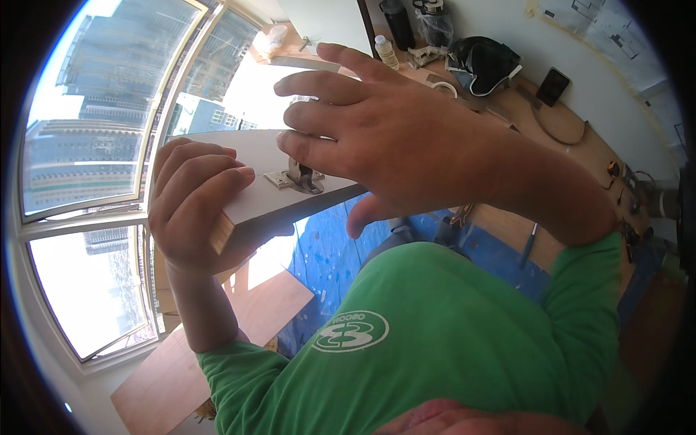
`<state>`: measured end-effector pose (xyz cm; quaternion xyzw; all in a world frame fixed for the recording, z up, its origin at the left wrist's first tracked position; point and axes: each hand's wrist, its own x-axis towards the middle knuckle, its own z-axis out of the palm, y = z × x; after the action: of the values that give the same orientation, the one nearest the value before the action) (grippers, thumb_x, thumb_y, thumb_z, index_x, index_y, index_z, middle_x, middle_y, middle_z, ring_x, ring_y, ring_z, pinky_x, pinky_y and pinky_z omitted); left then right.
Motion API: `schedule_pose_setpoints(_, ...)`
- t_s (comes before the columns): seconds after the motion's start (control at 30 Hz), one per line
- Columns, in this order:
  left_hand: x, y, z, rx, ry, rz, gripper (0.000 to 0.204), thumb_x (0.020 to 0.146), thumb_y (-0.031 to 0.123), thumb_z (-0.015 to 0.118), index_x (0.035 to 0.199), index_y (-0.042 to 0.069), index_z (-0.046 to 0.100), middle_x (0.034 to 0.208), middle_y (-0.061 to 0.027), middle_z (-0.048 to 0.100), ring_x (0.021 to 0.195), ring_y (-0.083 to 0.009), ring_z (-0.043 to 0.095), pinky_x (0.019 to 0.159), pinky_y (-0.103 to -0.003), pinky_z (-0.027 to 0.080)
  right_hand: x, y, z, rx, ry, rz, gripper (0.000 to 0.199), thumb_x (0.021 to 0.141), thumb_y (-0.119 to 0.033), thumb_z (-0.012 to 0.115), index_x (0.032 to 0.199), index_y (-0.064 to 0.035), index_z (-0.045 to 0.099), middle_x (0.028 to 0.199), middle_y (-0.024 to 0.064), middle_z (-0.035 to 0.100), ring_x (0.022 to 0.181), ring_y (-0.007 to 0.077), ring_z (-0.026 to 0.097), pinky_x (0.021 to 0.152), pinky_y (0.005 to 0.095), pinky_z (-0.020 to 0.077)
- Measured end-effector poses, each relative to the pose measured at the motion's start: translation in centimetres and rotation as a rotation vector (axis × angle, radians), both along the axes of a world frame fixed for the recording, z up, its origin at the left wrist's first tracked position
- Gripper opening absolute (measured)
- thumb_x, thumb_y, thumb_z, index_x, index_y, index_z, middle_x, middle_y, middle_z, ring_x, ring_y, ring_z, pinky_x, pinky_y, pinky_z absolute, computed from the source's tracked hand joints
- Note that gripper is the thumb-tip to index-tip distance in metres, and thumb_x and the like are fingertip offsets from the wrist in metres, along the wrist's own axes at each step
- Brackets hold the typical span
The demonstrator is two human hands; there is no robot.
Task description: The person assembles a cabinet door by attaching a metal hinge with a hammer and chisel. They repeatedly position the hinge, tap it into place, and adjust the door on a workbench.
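Observation:
My left hand is wrapped round the near left end of a white panel, with its thumb and fingertips on the top face. The panel's cut end shows bare wood. A metal cabinet hinge is seated on the panel's white face near the edge closest to me. Over the panel and hinge reaches my right hand, its fingers stretched out and apart and its thumb pointing down past the edge. The right palm is hidden, so I cannot tell whether it touches the hinge.
Along the wall runs a wooden worktop bearing a white bottle, a black bag-like item, a phone and a tape roll. Windows stand left. Below are blue floor covering and a plywood sheet.

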<state>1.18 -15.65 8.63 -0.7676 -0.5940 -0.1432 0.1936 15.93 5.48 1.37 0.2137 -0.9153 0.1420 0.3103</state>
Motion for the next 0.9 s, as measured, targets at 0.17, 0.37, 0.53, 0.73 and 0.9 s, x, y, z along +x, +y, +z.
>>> schedule_pose_setpoints(0.17, 0.2, 0.6, 0.4, -0.026, -0.060, -0.002, 0.065, 0.056, 0.045, 0.095, 0.100, 0.006, 0.065, 0.084, -0.0082, 0.066, 0.080, -0.0253, 0.067, 0.070, -0.038, 0.052, 0.0, -0.5, 0.7, 0.096, -0.016, -0.116, 0.042, 0.072, -0.038, 0.079, 0.099, -0.0073, 0.069, 0.092, 0.0021, 0.065, 0.104, 0.0194, 0.059, 0.098, 0.0376, 0.0391)
schedule_pose_setpoints(0.37, -0.1, 0.5, 0.7, -0.033, -0.074, -0.022, 0.066, 0.053, 0.042, 0.096, 0.101, 0.006, 0.066, 0.086, -0.0080, 0.066, 0.078, -0.0242, 0.066, 0.069, -0.036, 0.051, 1.3, -1.2, 0.8, 0.069, 0.012, -0.241, 0.046, 0.062, -0.037, 0.085, 0.093, -0.0075, 0.065, 0.087, 0.0033, 0.063, 0.091, 0.0210, 0.061, 0.087, 0.0361, 0.0416)
schedule_pose_setpoints(0.53, -0.5, 0.7, 0.4, -0.024, -0.077, 0.027, 0.067, 0.053, 0.039, 0.096, 0.103, 0.006, 0.066, 0.088, -0.0088, 0.066, 0.082, -0.0254, 0.066, 0.073, -0.039, 0.051, 5.0, -2.6, 1.1, 0.066, -0.112, -0.276, 0.046, 0.068, -0.040, 0.081, 0.093, -0.0065, 0.063, 0.088, 0.0068, 0.060, 0.088, 0.0236, 0.060, 0.082, 0.0384, 0.0439)
schedule_pose_setpoints(0.73, -1.4, 1.7, 1.6, -0.072, -0.012, 0.002, 0.067, 0.048, 0.034, 0.096, 0.103, 0.007, 0.068, 0.098, -0.0087, 0.069, 0.104, -0.0312, 0.064, 0.086, -0.043, 0.050, 7.1, -1.4, 0.4, -0.339, -0.234, -0.047, 0.054, 0.086, -0.050, 0.071, 0.107, -0.0010, 0.066, 0.094, 0.0113, 0.064, 0.091, 0.0285, 0.062, 0.088, 0.0413, 0.0465)
schedule_pose_setpoints(0.9, -3.1, 2.2, 2.1, -0.108, -0.110, -0.002, 0.071, 0.070, 0.068, 0.076, 0.109, 0.009, 0.070, 0.116, -0.0172, 0.066, 0.129, -0.0452, 0.051, 0.111, -0.061, 0.033, 6.6, 7.6, -12.5, -1.045, -0.066, -0.475, 0.045, 0.097, -0.046, 0.062, 0.100, -0.0014, 0.069, 0.078, 0.0075, 0.067, 0.070, 0.0146, 0.063, 0.065, 0.0329, 0.0498)
